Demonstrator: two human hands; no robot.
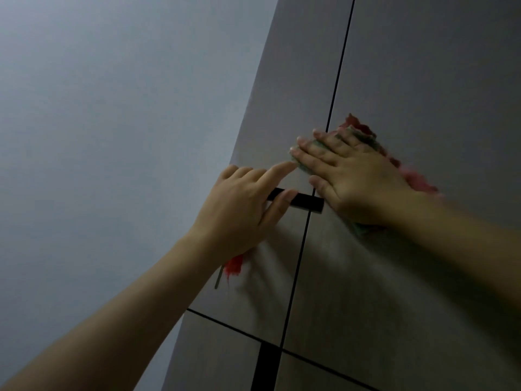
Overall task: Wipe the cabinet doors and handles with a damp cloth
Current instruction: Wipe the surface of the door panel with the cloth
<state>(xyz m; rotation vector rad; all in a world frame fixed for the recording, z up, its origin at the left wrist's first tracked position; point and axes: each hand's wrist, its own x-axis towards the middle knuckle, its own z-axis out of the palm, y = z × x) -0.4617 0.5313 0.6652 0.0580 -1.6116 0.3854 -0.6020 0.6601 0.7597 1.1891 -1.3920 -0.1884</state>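
Two tall grey cabinet doors meet at a dark vertical gap: the left door [293,94] and the right door [437,80]. My right hand [355,179] lies flat with straight fingers on a red and green cloth [363,131], pressing it against the doors across the gap. My left hand [242,210] rests on the left door with fingers mostly straight, its thumb lying over a black bar handle [306,203] that sits between the two hands. Much of the cloth is hidden under my right hand.
A plain pale wall [112,136] fills the left side. Lower doors [220,356] begin below a dark horizontal gap, with a black vertical handle [265,368] between them. A red scrap [234,266] and a thin dark rod [218,277] show beneath my left wrist.
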